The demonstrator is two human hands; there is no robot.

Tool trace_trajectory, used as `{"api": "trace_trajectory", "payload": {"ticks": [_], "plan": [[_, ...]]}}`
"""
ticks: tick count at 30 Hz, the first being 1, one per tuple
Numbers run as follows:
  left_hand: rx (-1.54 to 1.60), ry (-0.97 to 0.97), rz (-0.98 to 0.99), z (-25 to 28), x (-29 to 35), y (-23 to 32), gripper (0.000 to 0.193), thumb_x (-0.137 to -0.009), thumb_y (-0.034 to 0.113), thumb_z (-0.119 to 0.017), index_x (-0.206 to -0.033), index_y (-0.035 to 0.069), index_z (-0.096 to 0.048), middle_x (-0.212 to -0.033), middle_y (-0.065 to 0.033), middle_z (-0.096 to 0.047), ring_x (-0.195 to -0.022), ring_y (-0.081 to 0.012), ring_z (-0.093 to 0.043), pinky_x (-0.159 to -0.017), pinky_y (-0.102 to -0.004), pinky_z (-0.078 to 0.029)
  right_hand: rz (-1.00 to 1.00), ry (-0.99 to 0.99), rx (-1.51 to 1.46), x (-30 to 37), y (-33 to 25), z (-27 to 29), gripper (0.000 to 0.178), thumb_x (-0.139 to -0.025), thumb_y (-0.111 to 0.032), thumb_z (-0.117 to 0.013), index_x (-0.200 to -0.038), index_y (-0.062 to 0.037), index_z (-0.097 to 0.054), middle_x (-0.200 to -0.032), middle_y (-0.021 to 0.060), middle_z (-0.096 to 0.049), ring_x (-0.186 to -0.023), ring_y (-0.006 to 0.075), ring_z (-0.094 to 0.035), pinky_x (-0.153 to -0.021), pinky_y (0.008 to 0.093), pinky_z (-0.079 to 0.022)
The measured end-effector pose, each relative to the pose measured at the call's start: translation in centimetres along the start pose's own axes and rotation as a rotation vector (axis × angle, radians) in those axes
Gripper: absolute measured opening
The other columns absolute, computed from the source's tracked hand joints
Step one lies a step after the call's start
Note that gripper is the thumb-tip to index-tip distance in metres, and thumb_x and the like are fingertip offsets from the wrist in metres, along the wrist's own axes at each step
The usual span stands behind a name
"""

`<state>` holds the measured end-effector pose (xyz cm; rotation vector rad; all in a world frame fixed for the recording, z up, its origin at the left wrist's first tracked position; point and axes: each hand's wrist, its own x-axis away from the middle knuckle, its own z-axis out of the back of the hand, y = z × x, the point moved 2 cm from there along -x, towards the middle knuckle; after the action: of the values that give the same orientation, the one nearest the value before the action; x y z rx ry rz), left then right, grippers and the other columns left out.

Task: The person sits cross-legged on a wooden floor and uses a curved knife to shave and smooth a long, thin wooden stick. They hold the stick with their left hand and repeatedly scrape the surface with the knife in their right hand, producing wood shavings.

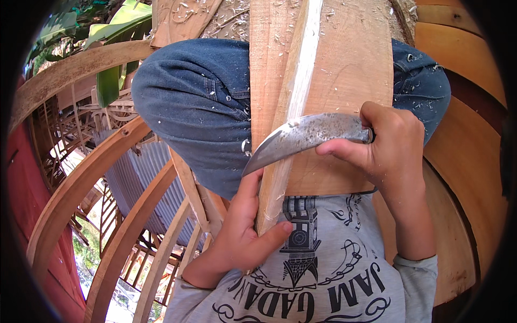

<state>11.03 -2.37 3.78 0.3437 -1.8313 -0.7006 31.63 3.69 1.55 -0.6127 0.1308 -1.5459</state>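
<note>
Curved knife, pinched by the right hand, lies across a wooden strip clasped in the left hand.

Looking left from the right hand, along the knife, over the wooden strip. Underneath, to the board, ahead of the left hand; then leftward, to curved ribs.
</note>
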Motion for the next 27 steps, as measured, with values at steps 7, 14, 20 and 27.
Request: {"api": "trace_trajectory", "payload": {"ticks": [7, 14, 20, 27], "plan": [[-0.041, -0.054, 0.038, 0.7, 1.1, 0.8, 0.071, -0.076, 0.015, -0.064, -0.132, -0.005, -0.023, -0.11, -0.0152, -0.047, -0.101, -0.019, -0.046, -0.086, -0.0293, -0.036, -0.442, 0.174, 0.133, -6.9, 7.6, 1.6, 0.083, -0.075, -0.076, -0.049, -0.051, 0.0031, -0.05, -0.046, 0.0112, -0.044, -0.047, 0.0223, -0.048, -0.051, 0.0356, -0.042], [0.13, -0.025, 0.006, 1.5, 0.0, 0.3, 0.074, -0.071, 0.021, -0.068, -0.129, -0.002, -0.029, -0.077, 0.0004, -0.036, -0.059, -0.0041, -0.034, -0.053, -0.0179, -0.027, -0.232, 0.165, -0.292, -3.4, 3.9, 1.5, 0.049, -0.084, -0.039, -0.062, -0.064, 0.0034, -0.05, -0.052, 0.0004, -0.037, -0.05, 0.0079, -0.036, -0.045, 0.0268, -0.031], [0.617, -0.108, 0.16, 1.2, -0.6, 0.1, 0.049, -0.071, 0.017, -0.068, -0.109, 0.003, -0.041, -0.086, -0.0001, -0.037, -0.06, -0.0033, -0.033, -0.051, -0.0179, -0.027, 0.325, -0.209, -0.547, 1.5, -1.7, 1.0, 0.02, -0.075, -0.01, -0.07, -0.083, -0.001, -0.055, -0.064, 0.0112, -0.05, -0.05, 0.0255, -0.051, -0.046, 0.0329, -0.041], [0.725, -0.197, 0.185, 0.9, -0.4, 0.3, 0.072, -0.067, 0.021, -0.069, -0.126, 0.002, -0.032, -0.082, -0.0011, -0.032, -0.06, -0.0058, -0.032, -0.049, -0.0188, -0.028, 0.231, -0.096, -0.289, 1.8, -1.4, -1.6, 0.02, -0.083, -0.016, -0.063, -0.077, -0.0033, -0.049, -0.065, 0.0131, -0.051, -0.054, 0.0317, -0.055, -0.048, 0.039, -0.042]]}}
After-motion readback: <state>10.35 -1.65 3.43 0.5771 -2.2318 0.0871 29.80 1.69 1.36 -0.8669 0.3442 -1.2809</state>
